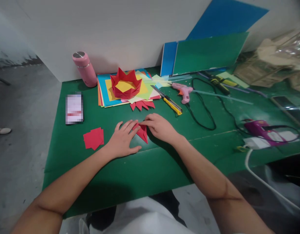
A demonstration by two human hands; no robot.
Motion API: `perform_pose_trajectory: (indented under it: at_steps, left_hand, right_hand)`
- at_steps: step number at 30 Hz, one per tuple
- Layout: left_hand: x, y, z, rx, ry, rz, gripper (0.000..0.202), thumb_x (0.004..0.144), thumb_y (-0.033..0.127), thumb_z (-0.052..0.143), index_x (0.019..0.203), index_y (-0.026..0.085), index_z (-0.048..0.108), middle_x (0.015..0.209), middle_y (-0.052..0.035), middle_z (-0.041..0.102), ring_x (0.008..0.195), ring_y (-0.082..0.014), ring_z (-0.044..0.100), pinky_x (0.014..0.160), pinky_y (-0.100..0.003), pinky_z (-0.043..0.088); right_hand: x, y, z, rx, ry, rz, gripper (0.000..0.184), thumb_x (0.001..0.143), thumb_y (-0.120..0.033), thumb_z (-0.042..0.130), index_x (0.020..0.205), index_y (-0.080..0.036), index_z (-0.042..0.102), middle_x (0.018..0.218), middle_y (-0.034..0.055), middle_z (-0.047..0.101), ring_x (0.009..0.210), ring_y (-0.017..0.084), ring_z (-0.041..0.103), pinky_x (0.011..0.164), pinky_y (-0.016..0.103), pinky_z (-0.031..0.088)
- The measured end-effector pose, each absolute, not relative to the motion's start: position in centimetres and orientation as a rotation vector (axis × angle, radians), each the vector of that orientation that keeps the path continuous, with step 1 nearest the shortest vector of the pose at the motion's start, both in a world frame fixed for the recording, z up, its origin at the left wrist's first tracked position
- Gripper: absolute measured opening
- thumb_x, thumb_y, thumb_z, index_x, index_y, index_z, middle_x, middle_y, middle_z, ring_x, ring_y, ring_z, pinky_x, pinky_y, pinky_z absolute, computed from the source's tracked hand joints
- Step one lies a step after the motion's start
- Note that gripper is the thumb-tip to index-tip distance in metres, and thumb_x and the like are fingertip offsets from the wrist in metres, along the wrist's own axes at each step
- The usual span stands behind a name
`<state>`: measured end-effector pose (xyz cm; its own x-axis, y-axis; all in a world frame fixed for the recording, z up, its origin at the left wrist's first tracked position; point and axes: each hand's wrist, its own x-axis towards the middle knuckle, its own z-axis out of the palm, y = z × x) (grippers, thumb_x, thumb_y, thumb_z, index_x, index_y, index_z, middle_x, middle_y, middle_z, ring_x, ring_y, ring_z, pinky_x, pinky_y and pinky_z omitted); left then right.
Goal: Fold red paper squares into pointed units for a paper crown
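Note:
A small piece of red paper [142,133], folded to a point, lies on the green table between my hands. My left hand [123,138] rests flat with fingers spread, its fingertips on the paper's left edge. From the other side my right hand [161,126] has its fingers closed at the paper's upper corner; the fingertips partly hide that corner. Left of my left hand lie several red paper squares [93,138], overlapping. Beyond my hands, a red folded-paper ring [127,92] with pointed tips sits on a stack of coloured paper [103,94], and red folded points [142,105] stick out below.
A yellow utility knife [173,105] and a pink glue gun [183,91] with a looping black cord lie beyond my right hand. A pink bottle [85,70] and a phone [74,109] stand at left. A purple power strip [258,130] is at right; boards [208,53] lean behind.

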<state>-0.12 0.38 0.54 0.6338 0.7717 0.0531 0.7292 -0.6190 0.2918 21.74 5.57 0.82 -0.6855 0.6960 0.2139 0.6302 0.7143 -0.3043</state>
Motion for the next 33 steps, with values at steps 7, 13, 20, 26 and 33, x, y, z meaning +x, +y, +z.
perform_pose_trajectory:
  at_steps: [7,13,20,26,33]
  left_hand:
    - [-0.2,0.3,0.5,2.622,1.209,0.262,0.072,0.085,0.054,0.052,0.145,0.019,0.034,0.152,-0.0111,0.033,0.140,-0.0308,0.028,0.114,-0.053,0.012]
    - [-0.3,0.4,0.4,2.520,1.464,0.448,0.059,0.089,0.052,0.047,0.135,0.015,0.045,0.136,-0.0174,0.048,0.126,-0.0319,0.043,0.106,-0.054,0.022]
    - [-0.6,1.0,0.5,2.272,1.511,0.631,0.029,0.094,0.041,0.044,0.109,0.019,0.057,0.105,-0.0067,0.064,0.101,-0.0236,0.054,0.091,-0.042,0.036]
    - [-0.7,1.1,0.2,2.290,1.459,0.680,0.026,0.095,0.035,0.043,0.098,0.019,0.064,0.105,-0.0067,0.062,0.101,-0.0212,0.055,0.090,-0.040,0.039]
    - [-0.6,0.9,0.0,2.412,1.259,0.735,0.028,0.096,0.028,0.041,0.108,0.017,0.064,0.112,-0.0093,0.062,0.106,-0.0220,0.056,0.094,-0.041,0.043]
  right_hand:
    - [22.6,5.6,1.2,-0.957,-2.504,0.248,0.035,0.087,-0.008,0.041,0.101,-0.018,0.072,0.094,0.0100,0.065,0.087,0.022,0.055,0.078,0.037,0.047]
    - [21.8,5.4,0.8,-0.845,-2.615,0.399,0.030,0.094,-0.023,0.045,0.113,-0.015,0.066,0.106,0.0122,0.064,0.097,0.022,0.056,0.086,0.039,0.049]
    - [21.2,4.9,1.0,-0.869,-2.676,0.358,0.032,0.095,-0.030,0.046,0.115,-0.013,0.065,0.100,0.0137,0.064,0.091,0.023,0.058,0.081,0.038,0.050]
    - [20.9,4.7,0.8,-0.842,-2.680,0.342,0.032,0.095,-0.032,0.048,0.115,-0.013,0.065,0.098,0.0139,0.064,0.089,0.023,0.057,0.079,0.039,0.050]
    - [21.0,4.7,1.1,-0.836,-2.703,0.324,0.032,0.095,-0.031,0.047,0.116,-0.013,0.065,0.098,0.0130,0.064,0.088,0.023,0.057,0.079,0.038,0.050]
